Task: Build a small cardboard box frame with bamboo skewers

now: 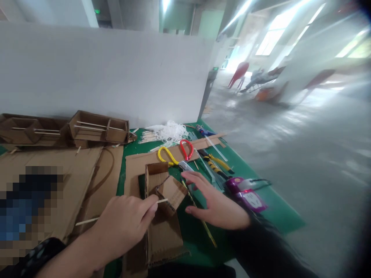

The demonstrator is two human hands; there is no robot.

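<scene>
My left hand (127, 220) is closed around a thin wooden stick (162, 201), whose tip shows past the thumb and forefinger. Just beyond that tip, a folded cardboard piece (172, 191) sits tilted inside an open cardboard box shape (164, 235). My right hand (214, 202) is open, thumb and fingers apart, beside the folded piece and over the scissors' blades. The scissors (186, 166) have one yellow and one red handle. A slim yellow-and-dark rod (207, 231) lies below my right palm.
Cardboard compartments with sticks (98, 129) stand at the back left. White loops (171, 133), pliers (222, 164) and a purple-cased device (246, 193) lie on the green table (284, 220). A pale panel (101, 73) rises behind; red chairs (239, 73) stand beyond.
</scene>
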